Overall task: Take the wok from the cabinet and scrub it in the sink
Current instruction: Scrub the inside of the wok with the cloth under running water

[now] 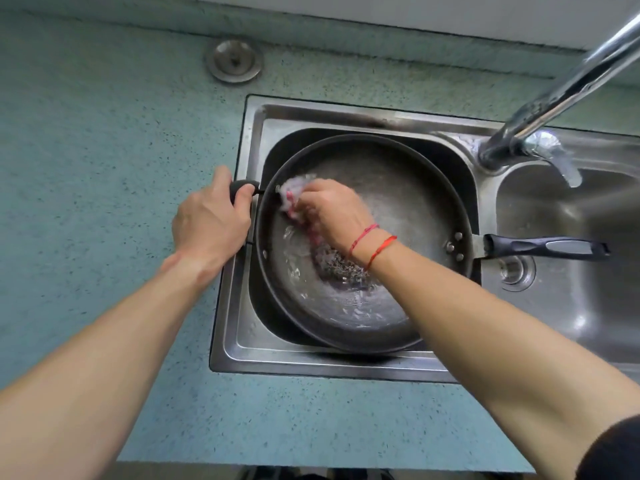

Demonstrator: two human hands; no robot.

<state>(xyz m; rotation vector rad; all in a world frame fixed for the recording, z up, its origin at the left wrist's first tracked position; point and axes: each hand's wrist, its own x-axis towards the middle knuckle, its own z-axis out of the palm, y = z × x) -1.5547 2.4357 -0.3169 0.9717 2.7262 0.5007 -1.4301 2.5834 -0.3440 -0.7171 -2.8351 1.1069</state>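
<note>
The left hand [211,223] grips the short black helper handle [244,187] at the wok's [398,209] left rim, while the right hand [332,213] clutches a pink-and-white cloth [292,194] against its inner wall. The wok sits in the left basin of the steel sink [242,341]. Its long axis runs left to right, with the long handle [547,247] pointing right over the divider.

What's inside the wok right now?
The right hand pressing a pink-and-white cloth to the wall, a grey scourer under the wrist, soapy water. The wok covers the sink floor.

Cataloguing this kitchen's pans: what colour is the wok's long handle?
Black with a grey inset; the head view shows the long handle clearly.
</note>
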